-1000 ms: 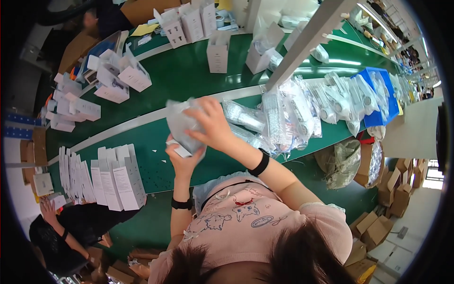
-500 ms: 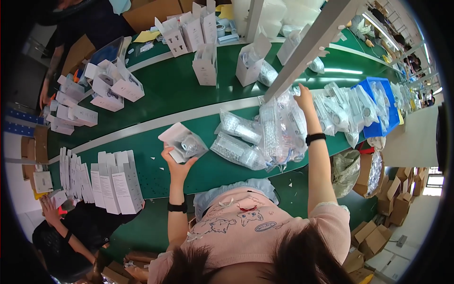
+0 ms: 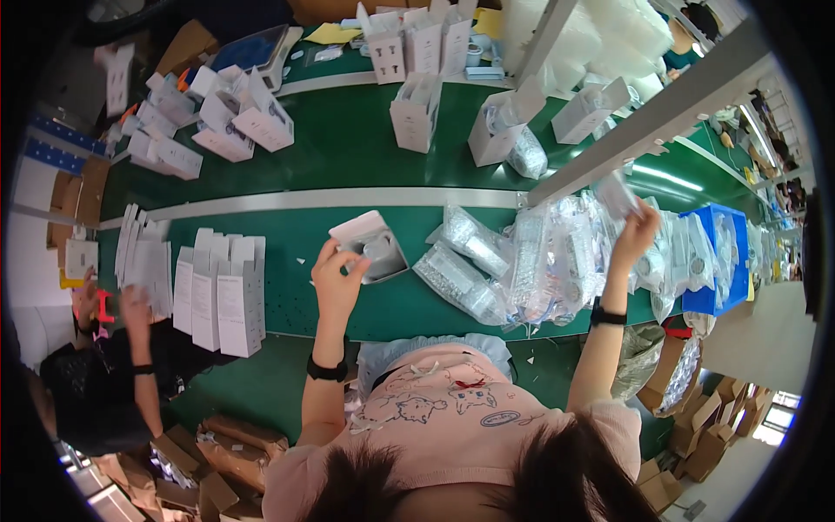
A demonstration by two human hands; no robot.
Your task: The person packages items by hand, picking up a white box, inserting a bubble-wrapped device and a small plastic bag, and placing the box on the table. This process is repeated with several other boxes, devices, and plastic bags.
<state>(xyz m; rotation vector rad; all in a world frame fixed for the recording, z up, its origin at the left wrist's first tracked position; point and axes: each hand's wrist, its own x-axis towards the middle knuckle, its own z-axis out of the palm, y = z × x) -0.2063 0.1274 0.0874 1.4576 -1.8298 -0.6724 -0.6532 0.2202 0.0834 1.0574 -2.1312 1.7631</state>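
Rightward swings the right hand point(image 3: 639, 232), pinching a blurred clear-plastic packet point(image 3: 616, 196) at its eleven o'clock, the silvery bubble-wrapped heap point(image 3: 529, 252) at nine, so both hands are loaded now, the left hand point(image 3: 337, 283) pinching an open-topped white cardboard box point(image 3: 357, 228) at its one o'clock.

White and silver over green

Our bench point(image 3: 287, 300) is green, edged by a pale rail point(image 3: 348, 201). We see an open box point(image 3: 384, 254), white with a grey inside, a blurred whitish packet point(image 3: 616, 195), and silvery packages point(image 3: 461, 280). Standing cartons point(image 3: 237, 304) are white with fine dark print. The tray point(image 3: 701, 301) is blue; the panels point(image 3: 63, 165) are blue dotted white. We wear black wristbands point(image 3: 327, 372) and a pink shirt point(image 3: 452, 448) with dark line-drawn cats point(image 3: 422, 407) and a red bow point(image 3: 470, 384).
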